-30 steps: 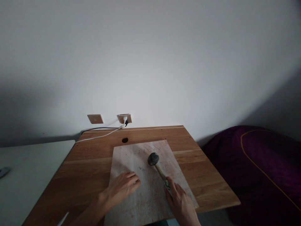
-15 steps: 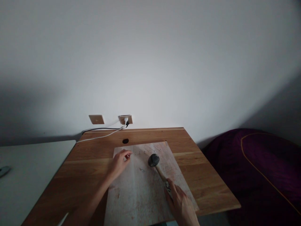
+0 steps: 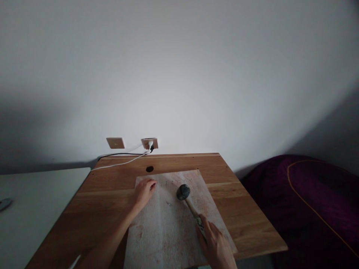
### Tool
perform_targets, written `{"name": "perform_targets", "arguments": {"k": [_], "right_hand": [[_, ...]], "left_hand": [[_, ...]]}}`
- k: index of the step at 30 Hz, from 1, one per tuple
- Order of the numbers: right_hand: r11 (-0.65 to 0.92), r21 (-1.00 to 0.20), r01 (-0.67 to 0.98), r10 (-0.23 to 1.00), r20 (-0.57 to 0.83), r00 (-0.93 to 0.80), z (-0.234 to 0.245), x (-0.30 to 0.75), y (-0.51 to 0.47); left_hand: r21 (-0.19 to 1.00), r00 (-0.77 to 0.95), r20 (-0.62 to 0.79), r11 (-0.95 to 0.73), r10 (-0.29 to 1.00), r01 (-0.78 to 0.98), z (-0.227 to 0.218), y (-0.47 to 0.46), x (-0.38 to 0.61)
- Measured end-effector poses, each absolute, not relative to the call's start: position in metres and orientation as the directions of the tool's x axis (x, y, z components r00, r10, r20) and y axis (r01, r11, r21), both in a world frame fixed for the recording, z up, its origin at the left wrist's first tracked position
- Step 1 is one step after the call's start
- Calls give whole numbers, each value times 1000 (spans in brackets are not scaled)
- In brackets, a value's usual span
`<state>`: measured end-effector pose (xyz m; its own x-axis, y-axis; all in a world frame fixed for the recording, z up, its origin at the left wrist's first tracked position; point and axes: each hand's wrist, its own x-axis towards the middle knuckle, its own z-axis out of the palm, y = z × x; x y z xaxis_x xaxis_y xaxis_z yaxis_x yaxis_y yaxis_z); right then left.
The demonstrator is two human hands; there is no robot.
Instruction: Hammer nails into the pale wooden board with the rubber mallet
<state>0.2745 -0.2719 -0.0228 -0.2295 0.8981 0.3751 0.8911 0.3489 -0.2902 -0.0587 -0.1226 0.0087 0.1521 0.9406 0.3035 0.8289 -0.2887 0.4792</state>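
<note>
My right hand (image 3: 215, 243) is wrapped around the handle of a mallet (image 3: 183, 191) with a round dark head and a wooden shaft. The mallet head is over the upper middle of a worn, whitish wooden board (image 3: 157, 231). At the board's upper left is my left hand (image 3: 146, 190), its fingers curled and pressed together; whatever they pinch is too small to make out. A row of several small nails (image 3: 179, 181) runs along the far part of the board, to the right of my left hand. A few loose nails (image 3: 168, 203) lie left of the mallet head.
Beneath the board is a wooden table (image 3: 244, 209) with a round cable hole (image 3: 149, 169). White and black cables run to a wall socket (image 3: 150, 143). A white surface (image 3: 33, 209) adjoins on the left, and a purple beanbag-like mound (image 3: 272, 186) bulges on the right.
The fingers of my left hand have curled in more, with the hand staying at the board's upper left. My right hand and the mallet are almost unmoved.
</note>
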Motion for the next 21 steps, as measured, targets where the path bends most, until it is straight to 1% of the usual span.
{"name": "perform_targets", "arguments": {"k": [3,5,9,11,15,19,21], "right_hand": [[363,-310,879,894,382,-235,-19,273,-272],[362,-301,882,890,392,-232,-17,272,-271],[337,-277,900,900,376,-221,-20,272,-270],[340,-271,901,904,359,-233,-23,273,-270],[367,-253,895,895,360,-265,-27,276,-270],[368,-259,893,884,397,-248,-27,276,-270],[368,-274,888,880,411,-238,-25,275,-270]], "left_hand": [[395,198,286,-303,938,867,16,-122,-58],[354,213,255,-296,943,887,22,-120,-58],[312,252,170,-294,953,903,30,-117,-55],[301,248,157,-286,956,910,31,-116,-53],[352,237,229,-307,944,884,23,-117,-49],[449,158,336,-305,929,840,3,-119,-48],[500,138,385,-332,913,800,-7,-119,-48]]}}
